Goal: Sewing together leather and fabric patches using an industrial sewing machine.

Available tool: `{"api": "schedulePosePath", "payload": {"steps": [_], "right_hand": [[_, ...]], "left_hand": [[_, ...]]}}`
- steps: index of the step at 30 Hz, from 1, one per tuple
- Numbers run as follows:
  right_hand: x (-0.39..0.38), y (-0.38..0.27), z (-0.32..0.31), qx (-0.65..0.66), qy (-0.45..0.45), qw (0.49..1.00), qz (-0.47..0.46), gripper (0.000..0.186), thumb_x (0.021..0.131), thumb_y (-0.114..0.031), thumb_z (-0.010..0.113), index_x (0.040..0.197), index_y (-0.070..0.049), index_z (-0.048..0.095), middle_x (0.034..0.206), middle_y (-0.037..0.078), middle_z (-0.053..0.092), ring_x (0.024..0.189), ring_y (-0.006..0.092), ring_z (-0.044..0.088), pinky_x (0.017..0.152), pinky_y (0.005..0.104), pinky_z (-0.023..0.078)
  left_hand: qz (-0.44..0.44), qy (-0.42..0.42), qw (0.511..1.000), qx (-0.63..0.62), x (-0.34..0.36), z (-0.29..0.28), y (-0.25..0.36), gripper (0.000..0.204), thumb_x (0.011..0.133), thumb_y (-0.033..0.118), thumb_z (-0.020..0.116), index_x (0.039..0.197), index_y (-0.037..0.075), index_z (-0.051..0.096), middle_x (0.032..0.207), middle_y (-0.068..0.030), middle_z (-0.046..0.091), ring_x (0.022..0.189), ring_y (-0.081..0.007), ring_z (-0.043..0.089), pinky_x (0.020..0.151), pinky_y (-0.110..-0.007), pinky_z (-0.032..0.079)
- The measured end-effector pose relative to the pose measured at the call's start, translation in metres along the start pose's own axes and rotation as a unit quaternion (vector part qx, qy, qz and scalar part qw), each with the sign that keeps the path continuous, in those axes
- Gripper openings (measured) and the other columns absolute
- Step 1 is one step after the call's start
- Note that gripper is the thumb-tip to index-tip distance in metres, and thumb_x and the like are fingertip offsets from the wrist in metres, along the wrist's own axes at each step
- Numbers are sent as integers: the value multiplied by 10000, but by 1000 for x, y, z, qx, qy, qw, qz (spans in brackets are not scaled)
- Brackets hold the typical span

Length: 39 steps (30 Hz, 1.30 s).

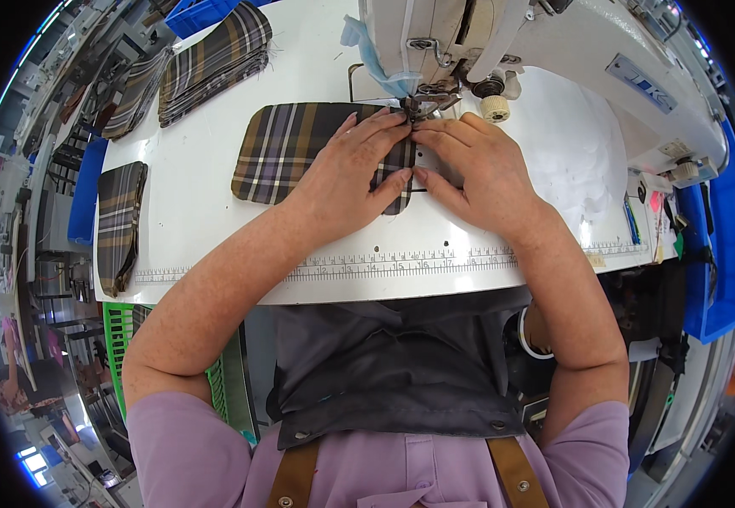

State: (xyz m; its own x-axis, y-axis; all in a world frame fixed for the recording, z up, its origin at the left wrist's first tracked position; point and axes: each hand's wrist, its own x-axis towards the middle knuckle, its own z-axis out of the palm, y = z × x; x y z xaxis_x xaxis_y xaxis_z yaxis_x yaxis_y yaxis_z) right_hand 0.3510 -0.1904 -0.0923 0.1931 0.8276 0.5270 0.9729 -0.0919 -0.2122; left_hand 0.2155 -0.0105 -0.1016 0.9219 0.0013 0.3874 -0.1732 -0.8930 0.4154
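A plaid fabric piece [279, 157] in brown, grey and white, with rounded corners, lies under the needle area of a white sewing machine [588, 51]. My left hand [355, 161] rests flat on its right part, fingertips close to the presser foot [418, 108]. At the fabric's right edge, my right hand [478, 165] touches with its fingertips, thumb spread from the fingers. Both thumb tips nearly meet along that edge. Whatever lies beneath my fingers is hidden.
Stacks of plaid pieces lie on the white table at the far left [215, 63] and near left [120, 224]. A printed ruler [367, 264] runs along the front edge. Blue bins [715, 279] flank the table; a green basket [119, 339] sits below left.
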Motion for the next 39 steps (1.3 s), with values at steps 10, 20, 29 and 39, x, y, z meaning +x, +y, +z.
{"api": "schedulePosePath", "payload": {"steps": [10, 20, 29, 39], "right_hand": [[-1, -6, 0, -8, -19, 1000, 0, 320, 819, -241, 758, 1077, -55, 723, 1111, 75, 720, 960, 275, 676, 827, 402, 558], [6, 4, -4, -28, -5, 999, 14, 338, 827, -211, 732, 1116, -36, 717, 1161, 97, 705, 964, 296, 674, 843, 405, 547], [-6, 7, 9, -40, -64, 997, 17, 377, 904, -64, 640, 1266, 40, 645, 1295, 240, 640, 1177, 447, 594, 1029, 494, 467], [-14, 21, 10, -20, -83, 996, 2, 337, 1010, -89, 557, 1308, 60, 603, 1345, 244, 593, 1265, 423, 546, 1091, 465, 418]], "left_hand": [[29, -72, 989, -124, -17, -18, -8, 297, 881, 76, 759, 1178, 61, 765, 1340, -109, 689, 1317, -310, 607, 1186, -484, 408], [66, 2, 996, -60, 31, -6, -36, 225, 889, 55, 703, 1098, 29, 783, 1216, -104, 738, 1145, -300, 692, 994, -382, 559], [-1, 2, 984, 179, 52, 55, -53, 203, 849, 180, 620, 882, 109, 807, 985, -104, 756, 953, -287, 741, 776, -423, 600], [25, 88, 989, 112, 33, 40, -41, 589, 888, 429, 592, 1330, 48, 670, 1465, -149, 567, 1441, -302, 457, 1167, -583, 336]]}}
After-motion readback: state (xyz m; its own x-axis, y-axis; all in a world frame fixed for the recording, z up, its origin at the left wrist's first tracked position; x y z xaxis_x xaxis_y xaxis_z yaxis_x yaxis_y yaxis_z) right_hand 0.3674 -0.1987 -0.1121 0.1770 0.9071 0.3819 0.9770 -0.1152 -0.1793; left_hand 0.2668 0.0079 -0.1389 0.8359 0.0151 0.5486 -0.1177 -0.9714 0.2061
